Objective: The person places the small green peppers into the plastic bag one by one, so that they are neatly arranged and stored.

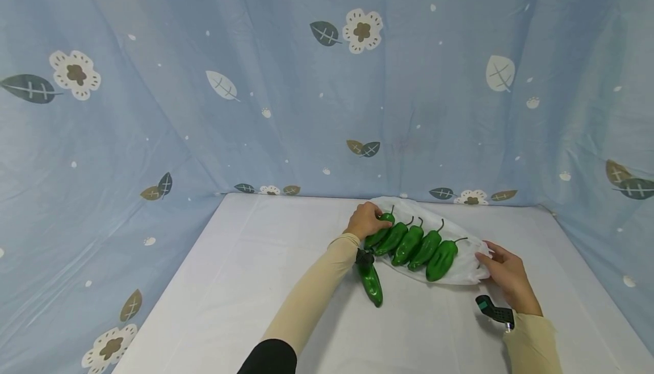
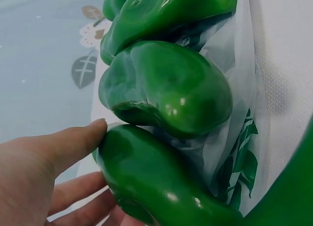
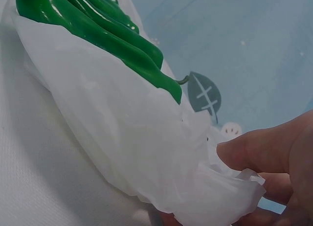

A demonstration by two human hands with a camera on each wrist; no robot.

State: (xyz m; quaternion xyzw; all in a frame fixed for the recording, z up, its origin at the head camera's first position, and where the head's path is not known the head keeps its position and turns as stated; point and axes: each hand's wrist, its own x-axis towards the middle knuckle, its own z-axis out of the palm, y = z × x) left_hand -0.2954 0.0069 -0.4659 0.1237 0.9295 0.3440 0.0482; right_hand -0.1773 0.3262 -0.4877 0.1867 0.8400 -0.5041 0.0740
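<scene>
Several long green peppers [image 1: 410,246] lie side by side in a row on a white plastic bag [image 1: 472,266], their thin stems pointing toward the back right. My left hand [image 1: 365,221] holds the leftmost pepper [image 2: 151,174] of the row, thumb on one side and fingers on the other in the left wrist view. At the bag's right end, my right hand [image 1: 511,280] pinches the crumpled plastic between thumb and fingers, also visible in the right wrist view. One separate green pepper [image 1: 370,286] lies on the table below my left wrist, its upper end hidden by the wrist camera.
A white-covered table [image 1: 245,283] carries everything. Behind and beside it hangs a light blue curtain [image 1: 286,79] with leaves and flowers. Green leaf print [image 2: 244,157] shows on the bag in the left wrist view. A dark camera [image 1: 494,310] sits at my right wrist.
</scene>
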